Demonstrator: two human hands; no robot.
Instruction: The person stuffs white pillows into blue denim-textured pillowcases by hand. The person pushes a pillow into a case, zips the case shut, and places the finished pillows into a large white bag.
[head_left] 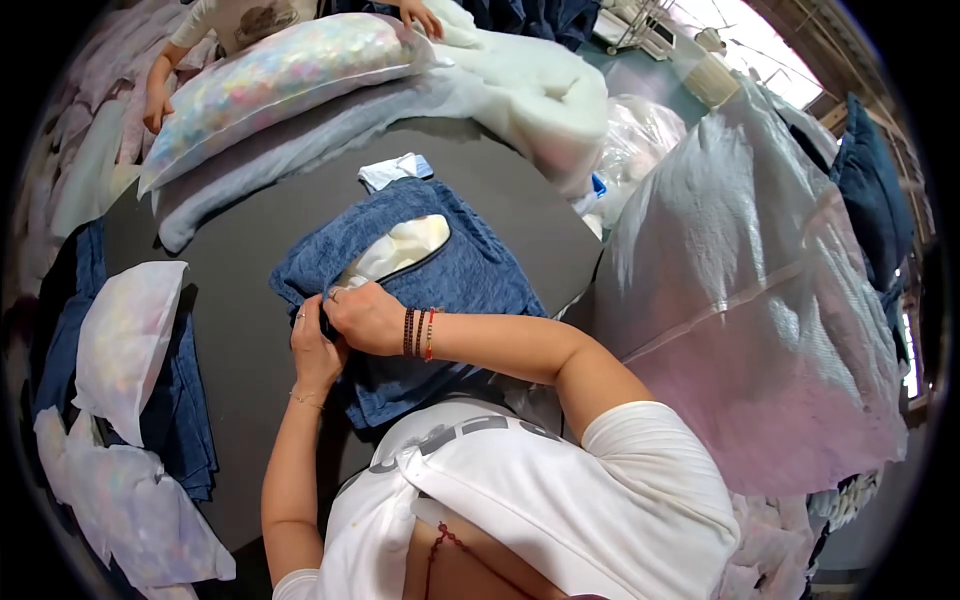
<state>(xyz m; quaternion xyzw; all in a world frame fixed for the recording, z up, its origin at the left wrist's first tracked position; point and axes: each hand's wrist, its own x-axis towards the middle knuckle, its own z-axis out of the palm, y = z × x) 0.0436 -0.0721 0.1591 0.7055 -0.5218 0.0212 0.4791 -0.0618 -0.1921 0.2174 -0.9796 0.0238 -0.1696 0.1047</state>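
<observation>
At the near edge of the dark table (240, 260), your two hands meet on one corner of a blue cover (470, 275). The risk, as it looks from here, sits right under your fingertips. White filling (400, 248) bulges from the gap just beyond your knuckles. A pull along that edge could snag the stuffing or the towelling pile, or nip a finger, because both hands crowd one small spot. The cover could also slide towards you, since nothing pins its far end.

Your right hand (368, 318), beaded bands at the wrist, lies knuckles-up with its fingers curled tight, clamped on the cover's edge just below the gap. Your left hand (315, 348) comes up from beneath, its fingers (303, 322) bent close and pinching the same corner, touching the right hand. A small dark piece shows between them, too small to name. Neither hand is spread open.

Left of your fingers, well apart, white bags (125, 340) lie over folded blue cloth (180, 430). To the right, clear plastic sacks (740, 300) rise. Beyond the cover lies a small white-and-blue scrap (395, 168), then grey wadding (300, 150). Farthest off, another person's hand (420, 15) rests on a pillow (280, 75) of pastel bits, beside white batting (530, 90).
</observation>
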